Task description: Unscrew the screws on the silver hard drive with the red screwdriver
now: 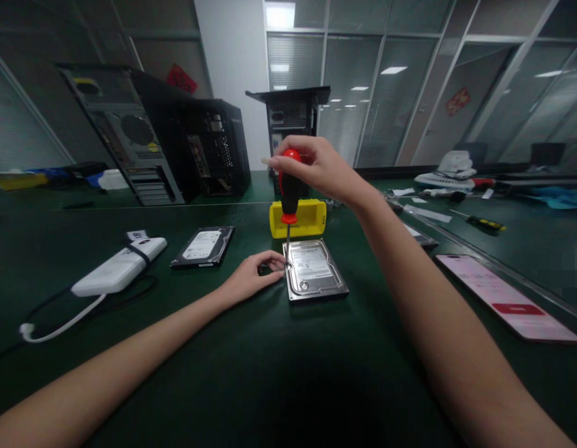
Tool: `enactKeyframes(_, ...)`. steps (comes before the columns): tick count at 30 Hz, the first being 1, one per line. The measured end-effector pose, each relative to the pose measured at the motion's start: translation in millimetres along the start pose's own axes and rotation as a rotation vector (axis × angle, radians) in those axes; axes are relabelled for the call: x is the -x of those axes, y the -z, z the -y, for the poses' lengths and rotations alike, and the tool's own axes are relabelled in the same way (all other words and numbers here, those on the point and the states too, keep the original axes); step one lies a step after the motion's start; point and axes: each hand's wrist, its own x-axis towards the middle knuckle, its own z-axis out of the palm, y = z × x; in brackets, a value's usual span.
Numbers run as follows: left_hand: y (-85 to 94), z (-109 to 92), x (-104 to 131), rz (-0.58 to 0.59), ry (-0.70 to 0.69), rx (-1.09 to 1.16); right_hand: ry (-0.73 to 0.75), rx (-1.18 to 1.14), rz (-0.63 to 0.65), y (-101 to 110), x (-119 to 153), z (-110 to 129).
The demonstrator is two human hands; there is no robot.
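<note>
A silver hard drive [316, 274] lies flat on the dark green table in front of me, its label facing up. My right hand [304, 158] is closed around the handle of a red and black screwdriver [290, 196]. The screwdriver stands upright, its tip at the drive's left edge. Beside that tip, my left hand [258, 274] has thumb and fingers curled in a pinch at the drive's left side. Its fingertips are partly hidden. Right behind the drive is an open yellow plastic box [274, 221].
Another hard drive [201, 246] and a white power strip [113, 270] lie at left. Black computer cases [162, 124] stand behind. To the right are a phone [507, 295], another drive [421, 236] partly behind my arm, and a yellow-black screwdriver [484, 223].
</note>
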Motion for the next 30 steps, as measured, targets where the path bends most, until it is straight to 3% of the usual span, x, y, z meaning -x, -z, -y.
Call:
enactKeyframes(8, 0.2, 1.1, 0.0, 0.004, 0.004, 0.005, -0.028, 0.022, -0.074, -5.6, 1.2, -3.4)
enactKeyframes(20, 0.3, -0.3, 0.4, -0.003, 0.001, 0.003, -0.081, -0.275, 0.068, -4.8, 3.4, 3.1)
enactKeyframes(30, -0.3, -0.6, -0.1, -0.007, -0.005, 0.01, -0.01, -0.092, -0.001, -6.9, 1.0, -3.0)
